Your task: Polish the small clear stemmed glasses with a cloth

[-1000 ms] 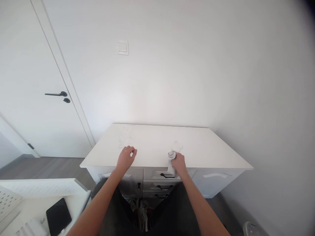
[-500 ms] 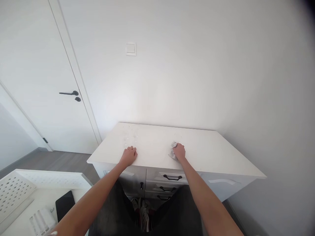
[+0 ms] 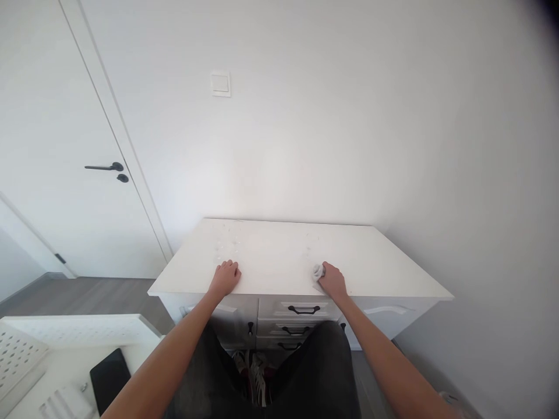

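My right hand (image 3: 333,281) is closed round a crumpled pale grey cloth (image 3: 318,272), pressed to the white cabinet top (image 3: 271,262) near its front edge. Part of the cloth sticks out on the left of my fist. My left hand (image 3: 225,277) rests on the same top, left of centre, its fingers slightly bent and nothing visible in them. Beyond that hand lie scattered wet-looking drops (image 3: 227,238). A few fainter spots (image 3: 309,244) show behind the cloth.
Black handles (image 3: 304,310) line the drawers below the top. My knees are close to the cabinet front. At lower left stands a white surface with a perforated panel (image 3: 20,361) and a black phone or tablet (image 3: 109,378). A door (image 3: 87,221) is on the left.
My right hand has moved the cloth rightward and a little toward me; the cloth is now bunched smaller. My left hand stays in its place. The view has shifted slightly.
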Motion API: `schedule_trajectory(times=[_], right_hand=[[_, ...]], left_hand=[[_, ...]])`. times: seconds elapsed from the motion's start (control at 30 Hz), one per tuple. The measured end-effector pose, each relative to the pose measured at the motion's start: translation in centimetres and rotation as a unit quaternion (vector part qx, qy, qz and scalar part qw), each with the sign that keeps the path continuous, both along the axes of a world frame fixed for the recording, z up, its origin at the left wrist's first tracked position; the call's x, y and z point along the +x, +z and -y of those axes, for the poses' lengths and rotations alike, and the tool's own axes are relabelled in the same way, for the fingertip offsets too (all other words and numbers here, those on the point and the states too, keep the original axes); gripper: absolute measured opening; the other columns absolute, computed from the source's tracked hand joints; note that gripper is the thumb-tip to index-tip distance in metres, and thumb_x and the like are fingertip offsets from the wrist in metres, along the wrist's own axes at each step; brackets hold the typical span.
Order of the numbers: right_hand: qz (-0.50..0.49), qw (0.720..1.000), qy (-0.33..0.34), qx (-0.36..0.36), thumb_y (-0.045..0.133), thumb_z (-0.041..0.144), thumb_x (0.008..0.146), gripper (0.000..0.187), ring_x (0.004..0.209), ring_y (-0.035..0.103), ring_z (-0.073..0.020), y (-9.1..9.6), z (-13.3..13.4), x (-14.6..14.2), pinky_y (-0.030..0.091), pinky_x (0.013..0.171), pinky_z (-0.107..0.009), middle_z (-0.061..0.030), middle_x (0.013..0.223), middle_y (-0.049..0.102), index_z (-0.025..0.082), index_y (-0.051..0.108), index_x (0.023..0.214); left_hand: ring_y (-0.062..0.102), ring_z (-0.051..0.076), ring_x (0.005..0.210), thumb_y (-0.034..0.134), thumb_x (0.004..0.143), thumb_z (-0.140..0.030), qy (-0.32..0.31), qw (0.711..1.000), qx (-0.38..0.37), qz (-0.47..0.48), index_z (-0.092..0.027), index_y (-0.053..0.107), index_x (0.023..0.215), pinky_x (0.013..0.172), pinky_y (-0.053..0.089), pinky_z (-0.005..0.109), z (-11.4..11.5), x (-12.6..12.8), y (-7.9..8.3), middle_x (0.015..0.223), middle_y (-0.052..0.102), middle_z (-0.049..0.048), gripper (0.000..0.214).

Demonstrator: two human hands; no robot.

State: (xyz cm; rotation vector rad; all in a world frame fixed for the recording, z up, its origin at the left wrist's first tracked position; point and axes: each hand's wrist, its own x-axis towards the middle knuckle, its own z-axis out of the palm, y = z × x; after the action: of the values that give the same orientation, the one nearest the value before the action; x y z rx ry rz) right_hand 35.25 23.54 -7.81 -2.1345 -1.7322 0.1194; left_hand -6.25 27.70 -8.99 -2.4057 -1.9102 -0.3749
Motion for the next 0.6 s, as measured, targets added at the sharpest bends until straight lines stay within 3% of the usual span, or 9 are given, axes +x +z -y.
schedule_trajectory(times=[0.1,0.2,0.43,0.6], right_hand=[[0.032,0.999,0.0,0.003,0.06,0.025,0.093,0.006,0.075,0.06,-0.0186,-0.33,1.44,0.56,0.037,0.065,-0.028,-0.0025,0.083,0.065,0.02,0.061,0.089],[0.046,0.999,-0.011,-0.004,0.055,0.024,0.091,0.009,0.068,0.059,-0.0198,-0.38,1.42,0.51,0.029,0.059,-0.028,-0.0042,0.078,0.065,0.022,0.06,0.085],[0.051,0.998,-0.021,-0.015,0.051,0.032,0.096,0.017,0.072,0.064,-0.023,-0.4,1.2,0.46,0.033,0.062,-0.028,-0.0075,0.082,0.07,0.023,0.065,0.091],[0.048,0.998,-0.029,-0.019,0.052,0.031,0.095,0.017,0.075,0.066,-0.0237,-0.14,1.35,0.34,0.035,0.063,-0.028,-0.0086,0.085,0.071,0.022,0.067,0.092]], left_hand=[[0.067,0.024,0.11,0.064,0.1,-0.037,0.004,1.0,-0.001,0.011,-0.019,0.066,0.124,0.095,0.057,0.047,0.11,0.0,-0.13,0.128,0.067,0.0094,0.03],[0.067,0.024,0.11,0.064,0.1,-0.037,0.006,1.0,-0.004,0.028,-0.019,0.066,0.124,0.095,0.057,0.047,0.27,0.03,-0.15,0.129,0.067,0.0095,0.03],[0.068,0.023,0.108,0.065,0.1,-0.037,0.021,0.997,-0.018,0.079,-0.019,0.066,0.125,0.094,0.058,0.046,0.08,-0.1,0.01,0.128,0.068,0.0093,0.031],[0.069,0.023,0.104,0.065,0.1,-0.037,0.128,0.983,0.014,0.134,-0.018,0.065,0.125,0.09,0.06,0.044,0.22,-0.84,0.32,0.125,0.068,0.0091,0.032]])
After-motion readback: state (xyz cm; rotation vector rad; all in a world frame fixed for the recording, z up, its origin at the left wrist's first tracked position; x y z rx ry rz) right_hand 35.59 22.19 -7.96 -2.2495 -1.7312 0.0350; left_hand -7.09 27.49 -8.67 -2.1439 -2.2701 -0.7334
